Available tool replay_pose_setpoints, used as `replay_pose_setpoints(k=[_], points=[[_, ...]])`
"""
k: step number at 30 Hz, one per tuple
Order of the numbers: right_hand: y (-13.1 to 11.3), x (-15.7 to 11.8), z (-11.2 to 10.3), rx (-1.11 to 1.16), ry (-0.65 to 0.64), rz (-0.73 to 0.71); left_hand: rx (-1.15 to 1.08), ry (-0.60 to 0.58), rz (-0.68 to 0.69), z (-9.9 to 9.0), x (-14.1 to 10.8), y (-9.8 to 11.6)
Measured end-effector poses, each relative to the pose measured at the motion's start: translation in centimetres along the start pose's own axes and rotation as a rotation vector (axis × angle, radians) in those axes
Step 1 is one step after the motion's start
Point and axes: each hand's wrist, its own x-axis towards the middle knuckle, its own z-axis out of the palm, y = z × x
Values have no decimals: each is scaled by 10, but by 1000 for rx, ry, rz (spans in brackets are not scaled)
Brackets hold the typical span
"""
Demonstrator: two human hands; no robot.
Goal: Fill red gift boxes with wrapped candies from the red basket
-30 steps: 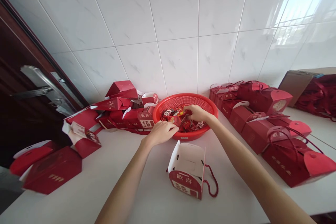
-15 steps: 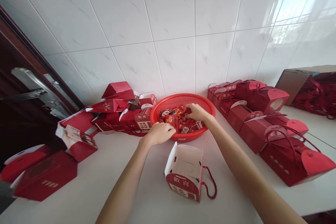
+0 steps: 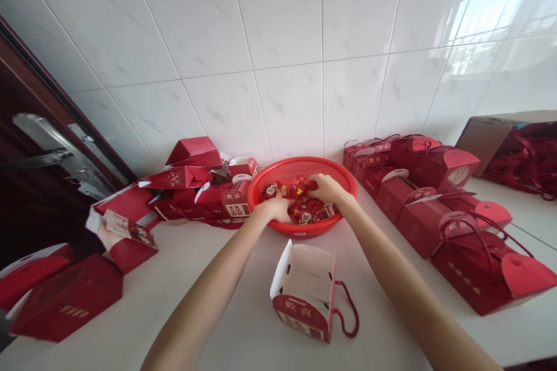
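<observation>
- Centrally, red basket (image 3: 301, 232) of wrapped packets (image 3: 310, 210).
- Left hand (image 3: 278, 209), right hand (image 3: 326, 188): among them; grip cannot be told.
- Open box (image 3: 302, 313): near side of red basket, closer to Left hand.

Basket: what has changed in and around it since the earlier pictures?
The left hand has reached farther into the basket, among the packets; whether it grips one is unclear. The right hand stays in the basket's right part, and the open box stays in front.
</observation>
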Motion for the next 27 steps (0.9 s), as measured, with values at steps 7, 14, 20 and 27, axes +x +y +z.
replay_pose_setpoints(k=[7,14,20,27], points=[[2,1,3,92,16,-28,196,-44,62,5,12,6],[4,5,1,231,105,-89,178,-70,113,8,14,5],[6,7,3,401,232,-138,90,-35,125,8,15,4],[6,6,2,470,343,-73,-173,22,157,9,15,-4]])
